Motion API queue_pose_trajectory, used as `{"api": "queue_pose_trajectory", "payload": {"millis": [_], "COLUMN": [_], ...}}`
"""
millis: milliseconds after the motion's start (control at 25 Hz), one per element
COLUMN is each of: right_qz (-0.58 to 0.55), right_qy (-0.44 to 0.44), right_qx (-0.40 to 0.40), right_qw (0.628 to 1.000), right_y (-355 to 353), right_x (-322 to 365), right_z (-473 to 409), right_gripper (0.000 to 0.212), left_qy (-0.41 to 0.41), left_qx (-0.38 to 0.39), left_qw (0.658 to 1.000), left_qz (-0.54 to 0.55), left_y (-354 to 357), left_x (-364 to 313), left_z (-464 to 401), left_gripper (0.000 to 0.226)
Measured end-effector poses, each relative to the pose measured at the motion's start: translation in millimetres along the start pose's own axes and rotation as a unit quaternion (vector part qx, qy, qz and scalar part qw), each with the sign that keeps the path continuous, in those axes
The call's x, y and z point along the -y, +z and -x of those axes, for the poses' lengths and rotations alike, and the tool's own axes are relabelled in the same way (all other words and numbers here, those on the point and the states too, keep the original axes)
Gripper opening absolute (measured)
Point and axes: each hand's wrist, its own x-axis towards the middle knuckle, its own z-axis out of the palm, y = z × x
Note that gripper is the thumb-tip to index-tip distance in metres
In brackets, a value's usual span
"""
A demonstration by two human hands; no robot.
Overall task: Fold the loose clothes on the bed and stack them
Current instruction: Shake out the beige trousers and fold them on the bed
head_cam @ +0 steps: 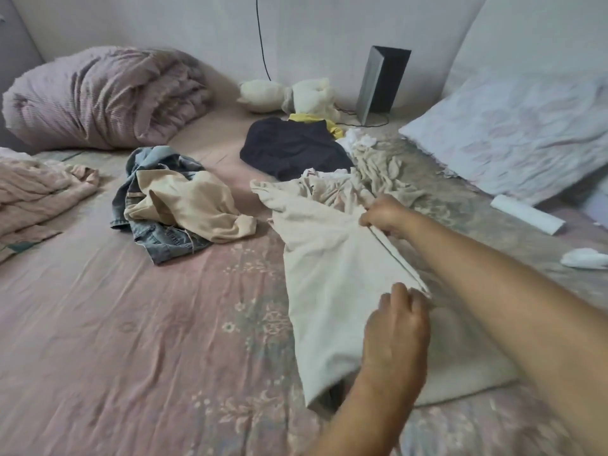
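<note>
I see my right hand at one o'clock and left hand at five o'clock, both pinching one edge of the cream garment on the bed.

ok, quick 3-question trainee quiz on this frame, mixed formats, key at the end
1. True or false: both hands grip the cream garment.
2. Multiple choice: the beige top lies on A) the pillow, B) the denim garment, C) the dark garment.
3. Fill in: the white roll lies beside the ____ .

Key
1. True: the right hand pinches the folded edge farther up and the left hand holds it nearer the camera.
2. B.
3. Pillow.
</note>
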Motion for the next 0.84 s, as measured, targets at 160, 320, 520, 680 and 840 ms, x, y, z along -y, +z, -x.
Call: {"api": "queue_pose_trajectory", "payload": {"millis": [160, 320, 520, 680, 840], "right_qz": [-0.005, -0.026, -0.032, 0.091, 0.131], "right_qy": [0.04, 0.11, 0.103, 0.062, 0.09], "right_qx": [-0.025, -0.063, -0.051, -0.012, 0.07], "right_qw": [0.999, 0.992, 0.993, 0.994, 0.985], "right_y": [-44, -53, -47, -55, -51], "right_x": [-98, -198, -243, -246, -261], "right_z": [-15, -33, -26, 34, 82], "right_gripper": [0.013, 0.022, 0.024, 0.031, 0.027], "left_qy": [0.039, 0.083, 0.131, 0.145, 0.217], "left_qx": [0.149, 0.213, 0.249, 0.125, 0.186], "left_qw": [0.986, 0.968, 0.959, 0.98, 0.943], "left_qz": [-0.063, -0.103, 0.024, -0.046, -0.171], "left_y": [81, 168, 138, 87, 80], "left_x": [-66, -95, -65, 11, 63], "left_z": [-9, 2, 15, 44, 71], "left_gripper": [0.023, 0.021, 0.047, 0.051, 0.086]}}
